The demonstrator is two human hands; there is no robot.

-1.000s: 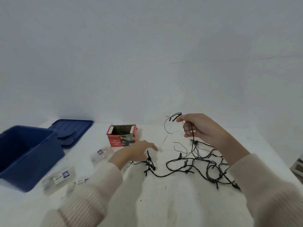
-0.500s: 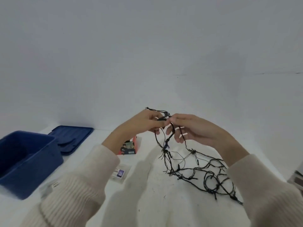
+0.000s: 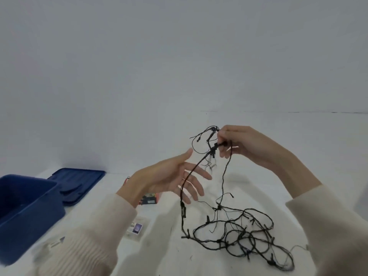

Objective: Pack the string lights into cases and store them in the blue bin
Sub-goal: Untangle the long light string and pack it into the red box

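Both hands were in view on my feed. The right hand was raised above the table, with its fingers curled and its thumb and fingertips pinching one end of the black string lights. The left hand sat lower and to the left, fingers straight and spread, palm turned toward the right hand, gripping nothing.

One strand dropped from the pinch and crossed in front of the left fingers; I could not tell whether it touched them. A second strand fell straight from the right hand. Both ran down into a loose tangle of loops lying on the table below the right forearm.

A red box stood behind the left wrist, mostly hidden. A clear case with a printed label lay flat beside the left sleeve. I noted a second case at lower left, blurred. The blue bin stood open at the left edge, with the blue lid lying flat just behind it.
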